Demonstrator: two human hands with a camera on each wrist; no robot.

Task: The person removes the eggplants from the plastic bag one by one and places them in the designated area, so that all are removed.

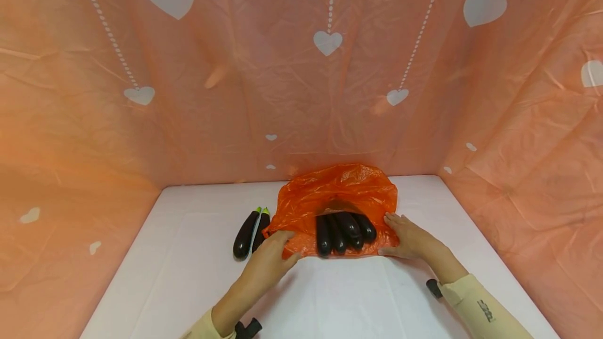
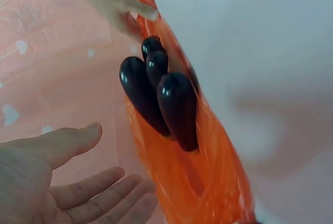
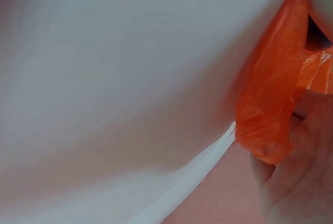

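Several dark, glossy eggplants [image 1: 347, 226] lie side by side at the mouth of an orange plastic bag [image 1: 336, 184], their rounded ends toward me. My left hand [image 1: 268, 260] is at the bag's left front corner, its thumb and fingers apart. In the left wrist view, that left hand [image 2: 78, 182] is relaxed beside the orange bag [image 2: 192, 187], holding nothing. At the opposite side, my right hand [image 1: 410, 239] touches the bag's edge with spread fingers and thumb. Seen from the right wrist, a fold of orange plastic [image 3: 270, 94] overlaps the right hand [image 3: 307, 167].
Two more eggplants with green stems [image 1: 246, 237] lie left of the bag on the white-covered table [image 1: 188, 255]. Peach sheeting with white hearts [image 1: 282, 93] surrounds the table at the back and both sides.
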